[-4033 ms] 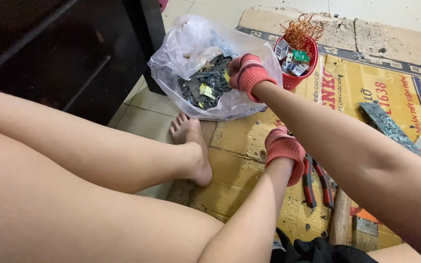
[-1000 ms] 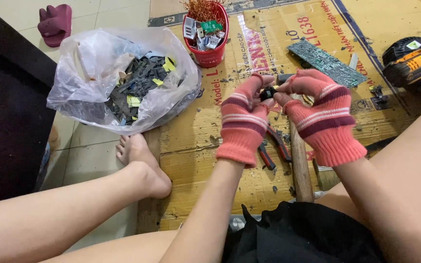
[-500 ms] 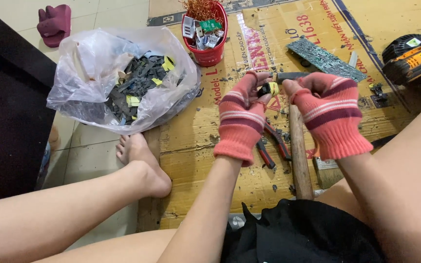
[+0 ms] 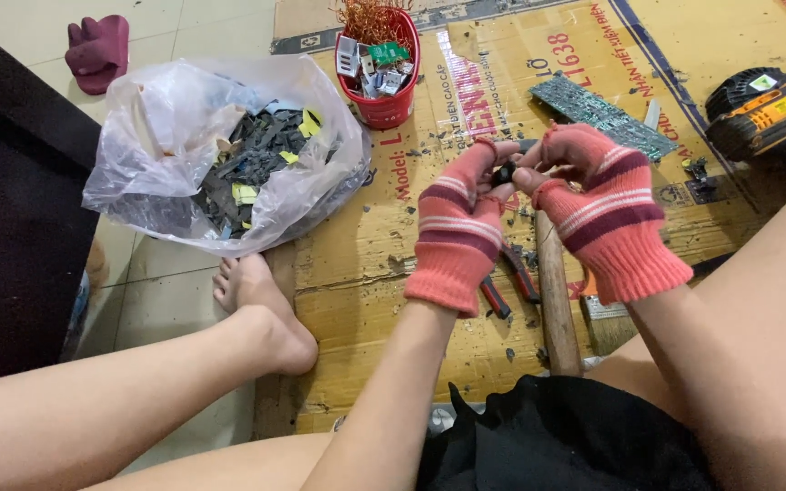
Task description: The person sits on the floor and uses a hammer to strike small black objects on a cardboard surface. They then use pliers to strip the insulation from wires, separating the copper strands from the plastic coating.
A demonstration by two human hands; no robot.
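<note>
- A small black part (image 4: 505, 173) sits right of centre in the upper half of the frame, pinched between both hands above the cardboard sheet (image 4: 366, 245).
- The left hand (image 4: 459, 227), in a striped pink fingerless glove, has its fingers pressed together on the part.
- The right hand (image 4: 604, 207), gloved alike, curls its fingers onto the same part.
- Below the hands lie red-handled pliers (image 4: 507, 277) and a wooden hammer handle (image 4: 557, 300).
- A green circuit board (image 4: 602, 114) lies above; a red bucket (image 4: 384, 64) of scrap and a clear plastic bag (image 4: 220, 150) of dark pieces sit upper left.
- A cordless drill (image 4: 766, 109) rests at upper right.
</note>
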